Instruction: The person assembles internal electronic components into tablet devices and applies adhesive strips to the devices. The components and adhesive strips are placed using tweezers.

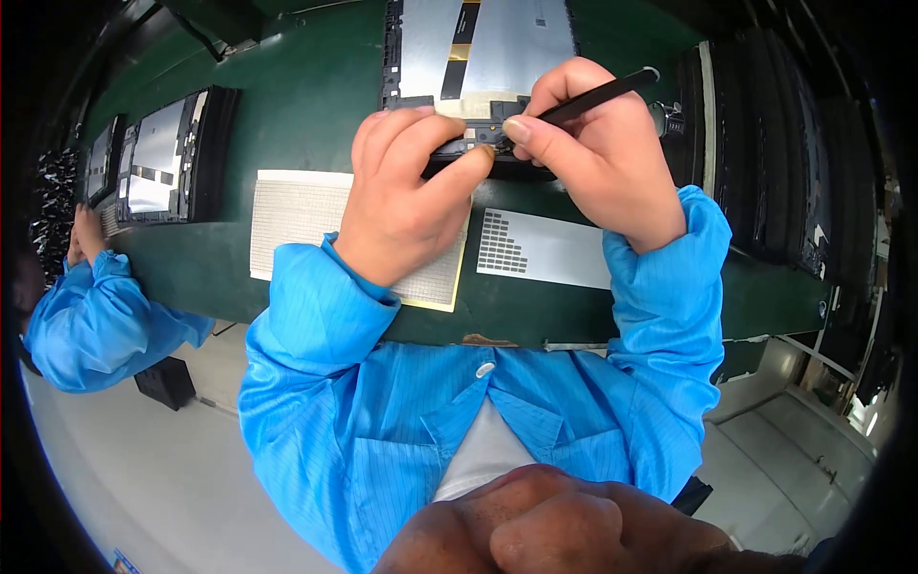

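A flat silver panel in a black frame [516, 48] lies at the far middle of the bench, with a dark and gold strip [461, 53] running down its face. My left hand [406, 182] is closed at the panel's near edge, finger and thumb gripping its black edge part. Between the fingers of my right hand [598, 153] are slim black tweezers [602, 96], their back end pointing up to the right. The right fingertips meet the same edge beside the left thumb. They hide the tweezers' tips.
A beige sheet of small pieces [296, 225] lies partly under my left hand. Right of it is a white sheet with dark rectangular stickers [545, 249]. Stacked black frames [765, 143] stand at right; more panels [158, 158] stand at left, near another person's blue sleeve [105, 311].
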Tool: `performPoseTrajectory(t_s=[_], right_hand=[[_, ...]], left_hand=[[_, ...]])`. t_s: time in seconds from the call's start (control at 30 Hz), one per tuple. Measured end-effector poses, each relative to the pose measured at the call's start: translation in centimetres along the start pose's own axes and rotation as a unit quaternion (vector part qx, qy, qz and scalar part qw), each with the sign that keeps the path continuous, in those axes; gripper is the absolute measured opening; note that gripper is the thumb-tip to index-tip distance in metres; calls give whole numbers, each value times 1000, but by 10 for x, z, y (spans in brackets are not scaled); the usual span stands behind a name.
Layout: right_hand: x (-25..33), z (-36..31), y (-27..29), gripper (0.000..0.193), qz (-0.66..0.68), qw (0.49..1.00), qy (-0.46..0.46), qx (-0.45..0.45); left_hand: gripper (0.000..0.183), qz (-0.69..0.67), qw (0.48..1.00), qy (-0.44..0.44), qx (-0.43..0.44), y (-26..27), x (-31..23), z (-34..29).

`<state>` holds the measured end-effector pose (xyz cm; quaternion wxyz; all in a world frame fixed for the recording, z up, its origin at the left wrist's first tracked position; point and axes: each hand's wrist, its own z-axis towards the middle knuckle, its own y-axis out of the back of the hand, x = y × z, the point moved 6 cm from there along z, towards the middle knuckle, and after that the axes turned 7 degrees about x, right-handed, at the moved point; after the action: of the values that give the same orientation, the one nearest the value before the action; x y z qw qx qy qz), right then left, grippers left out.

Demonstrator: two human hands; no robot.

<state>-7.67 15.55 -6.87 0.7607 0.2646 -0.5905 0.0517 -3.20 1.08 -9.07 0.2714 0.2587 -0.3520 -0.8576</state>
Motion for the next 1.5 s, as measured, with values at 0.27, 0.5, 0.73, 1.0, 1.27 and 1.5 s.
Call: performPoseTrajectory(t_s=[0.27,0.5,0.73,1.0,1.27,1.5], right_hand=[[-5,-4,1,15,28,999,1,-21],[-4,-10,0,15,-12,996,88,-29],[-4,-8,3,14,57,997,41,-28],[-5,-6,5,11,102,994,8,-33],[-6,-28,3,16,124,976,151,-99],[8,-30,-10,19,58,967,230,-94]], left_hand=[[33,35,999,17,13,-2,-3,2],[34,64,997,24,18,-2,-5,0],[34,62,997,25,28,-3,-5,0],[34,-20,999,22,17,0,3,-4],[27,-169,979,109,33,7,11,-3],[18,-224,967,116,34,12,13,-1]])
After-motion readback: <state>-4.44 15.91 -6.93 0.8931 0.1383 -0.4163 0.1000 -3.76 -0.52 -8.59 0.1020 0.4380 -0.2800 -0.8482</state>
